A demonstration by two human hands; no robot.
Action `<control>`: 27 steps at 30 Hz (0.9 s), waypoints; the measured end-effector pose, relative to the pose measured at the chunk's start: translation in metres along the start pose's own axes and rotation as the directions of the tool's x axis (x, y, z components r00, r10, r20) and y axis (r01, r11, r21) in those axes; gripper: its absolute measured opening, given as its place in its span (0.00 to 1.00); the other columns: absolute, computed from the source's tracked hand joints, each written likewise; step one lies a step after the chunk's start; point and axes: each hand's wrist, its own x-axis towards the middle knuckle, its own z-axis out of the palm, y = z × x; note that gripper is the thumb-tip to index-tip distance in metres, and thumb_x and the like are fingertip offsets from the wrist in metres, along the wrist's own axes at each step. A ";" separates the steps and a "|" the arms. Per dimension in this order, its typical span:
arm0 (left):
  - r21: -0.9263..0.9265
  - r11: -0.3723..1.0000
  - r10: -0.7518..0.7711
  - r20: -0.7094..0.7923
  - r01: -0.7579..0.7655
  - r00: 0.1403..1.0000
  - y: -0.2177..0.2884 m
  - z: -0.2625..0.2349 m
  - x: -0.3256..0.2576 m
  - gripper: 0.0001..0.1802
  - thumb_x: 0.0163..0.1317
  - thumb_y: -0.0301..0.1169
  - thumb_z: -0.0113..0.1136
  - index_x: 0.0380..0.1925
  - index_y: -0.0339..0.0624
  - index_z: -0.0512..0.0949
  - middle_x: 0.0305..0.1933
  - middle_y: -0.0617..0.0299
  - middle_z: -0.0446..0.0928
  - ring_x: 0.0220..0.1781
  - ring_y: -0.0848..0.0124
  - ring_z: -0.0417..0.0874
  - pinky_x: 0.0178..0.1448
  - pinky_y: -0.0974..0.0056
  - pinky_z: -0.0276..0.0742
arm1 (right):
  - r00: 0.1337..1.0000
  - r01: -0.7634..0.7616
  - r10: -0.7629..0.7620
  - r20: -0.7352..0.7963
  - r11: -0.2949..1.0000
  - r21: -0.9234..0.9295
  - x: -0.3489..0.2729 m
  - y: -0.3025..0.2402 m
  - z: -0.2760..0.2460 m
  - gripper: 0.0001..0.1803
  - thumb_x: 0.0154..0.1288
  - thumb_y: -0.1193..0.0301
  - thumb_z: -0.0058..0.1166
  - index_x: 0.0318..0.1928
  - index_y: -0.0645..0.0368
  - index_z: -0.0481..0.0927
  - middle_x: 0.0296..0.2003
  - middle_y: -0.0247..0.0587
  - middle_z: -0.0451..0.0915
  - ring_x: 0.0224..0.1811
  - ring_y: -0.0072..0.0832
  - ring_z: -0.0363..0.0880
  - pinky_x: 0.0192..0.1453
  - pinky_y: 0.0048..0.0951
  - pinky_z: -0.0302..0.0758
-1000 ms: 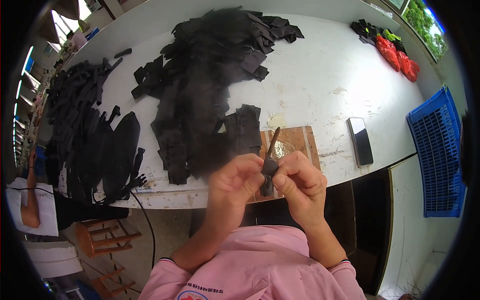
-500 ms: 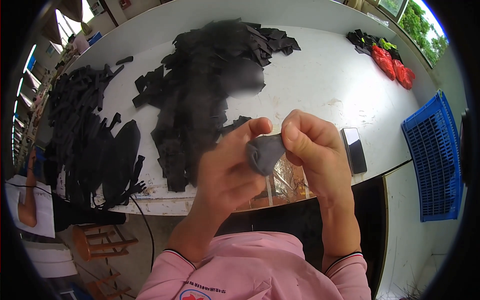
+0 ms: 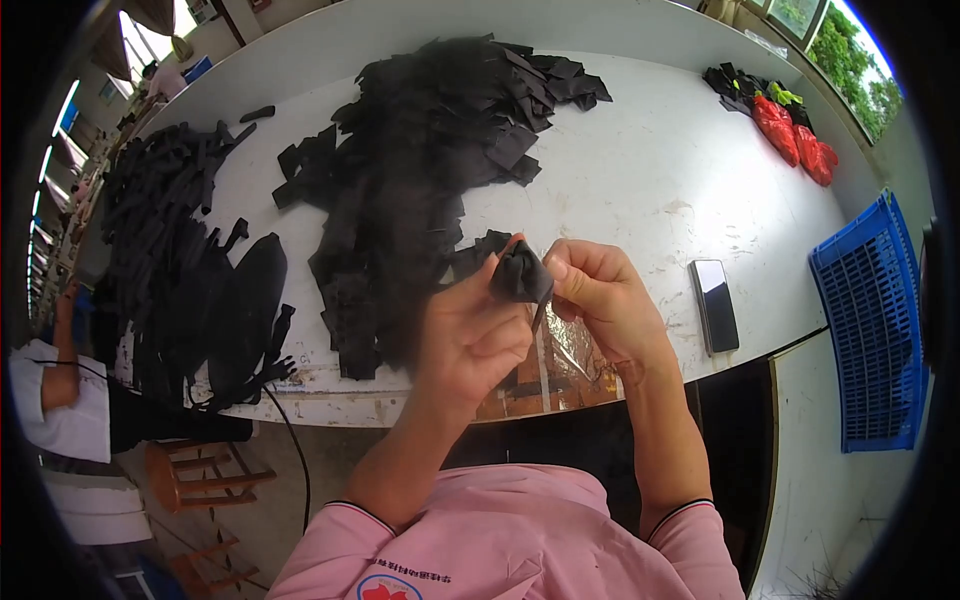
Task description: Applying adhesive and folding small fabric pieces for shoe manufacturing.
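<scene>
A small black fabric piece (image 3: 521,277), folded over so that a hollow shows in it, is held above the front of the table. Around its left side is my left hand (image 3: 474,345), with the index fingertip showing at the top edge and the lower fingers curled. My right hand (image 3: 605,295) pinches the right edge of the cloth between thumb and index finger. Just beyond the hands lies a large, loose pile of flat black fabric pieces (image 3: 390,190). A brown taped patch (image 3: 575,370) on the tabletop shows below the cloth.
To the left is a heap of narrow black strips (image 3: 160,190). A phone (image 3: 713,305) lies right of my hands. Red plastic bags (image 3: 790,135) sit at the far right, and a blue crate (image 3: 870,325) stands beside the table. A person's arm (image 3: 62,365) and wooden stools (image 3: 205,475) are at left.
The black cloth has turned and now shows an open fold facing up. My right hand has shifted slightly left and down, and my left index finger has bent in behind the cloth.
</scene>
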 end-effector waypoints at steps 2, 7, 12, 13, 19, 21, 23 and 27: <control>0.217 0.976 0.072 -0.184 -0.031 0.980 0.003 -0.018 -0.002 0.11 0.61 0.27 0.47 0.42 0.36 0.73 0.32 0.60 0.77 0.10 0.85 0.56 0.12 0.78 0.48 | 0.990 -0.138 0.138 -0.008 0.990 -0.033 0.004 0.021 -0.014 0.13 0.61 0.64 0.51 0.24 0.60 0.73 0.18 0.28 0.68 0.19 0.14 0.60 0.23 0.15 0.58; 0.888 0.460 0.479 -0.249 0.002 0.842 -0.009 -0.025 -0.015 0.18 0.57 0.30 0.56 0.46 0.36 0.70 0.36 0.64 0.76 0.21 0.80 0.70 0.22 0.78 0.61 | 0.988 -0.156 0.156 0.015 0.973 0.171 -0.003 0.051 -0.022 0.12 0.61 0.64 0.50 0.26 0.58 0.73 0.19 0.27 0.67 0.21 0.16 0.62 0.26 0.18 0.60; 0.817 -0.509 0.304 0.465 -0.271 0.831 -0.001 -0.005 -0.003 0.11 0.56 0.24 0.56 0.40 0.30 0.74 0.43 0.60 0.75 0.49 0.72 0.70 0.52 0.70 0.66 | 0.990 0.037 -0.076 -0.121 0.954 -0.296 -0.007 0.045 -0.026 0.14 0.62 0.62 0.48 0.28 0.60 0.74 0.22 0.28 0.69 0.23 0.17 0.65 0.27 0.20 0.62; 0.831 -0.447 0.289 0.484 -0.330 0.826 -0.002 -0.004 -0.001 0.08 0.57 0.23 0.55 0.36 0.32 0.76 0.42 0.57 0.76 0.48 0.71 0.72 0.54 0.67 0.65 | 0.954 0.141 -0.234 -0.189 0.902 -0.409 -0.010 0.039 -0.023 0.14 0.62 0.62 0.48 0.29 0.61 0.74 0.22 0.30 0.70 0.23 0.19 0.66 0.27 0.22 0.64; 0.931 0.016 0.593 0.286 -0.366 0.753 -0.021 -0.002 -0.010 0.05 0.57 0.22 0.53 0.34 0.33 0.75 0.40 0.53 0.77 0.43 0.71 0.76 0.53 0.68 0.68 | 0.878 0.310 -0.359 0.317 -0.078 -0.948 -0.026 -0.016 0.011 0.13 0.54 0.62 0.54 0.28 0.60 0.73 0.23 0.38 0.71 0.25 0.33 0.72 0.24 0.31 0.68; 0.969 0.049 0.614 0.161 -0.241 0.773 -0.015 -0.019 -0.016 0.07 0.57 0.24 0.55 0.34 0.32 0.74 0.39 0.53 0.77 0.46 0.68 0.75 0.55 0.64 0.67 | 0.896 0.310 -0.362 0.259 0.090 -0.947 -0.021 0.017 -0.003 0.13 0.52 0.62 0.55 0.28 0.59 0.73 0.22 0.38 0.71 0.24 0.34 0.73 0.24 0.32 0.68; 0.939 0.144 0.560 0.184 -0.313 0.808 -0.015 -0.025 -0.008 0.07 0.56 0.24 0.56 0.34 0.33 0.74 0.39 0.53 0.77 0.46 0.68 0.75 0.55 0.64 0.68 | 0.891 0.322 -0.400 0.215 0.222 -0.920 -0.018 0.033 -0.013 0.12 0.51 0.64 0.56 0.28 0.59 0.73 0.22 0.39 0.73 0.22 0.38 0.74 0.24 0.34 0.70; 0.937 0.156 0.417 0.224 -0.312 0.881 -0.014 -0.009 0.007 0.10 0.52 0.26 0.61 0.34 0.35 0.76 0.43 0.52 0.75 0.44 0.69 0.76 0.51 0.66 0.70 | 0.909 0.296 -0.393 0.137 0.381 -0.876 -0.018 0.032 -0.006 0.08 0.53 0.67 0.54 0.27 0.59 0.74 0.23 0.40 0.74 0.24 0.38 0.75 0.26 0.34 0.71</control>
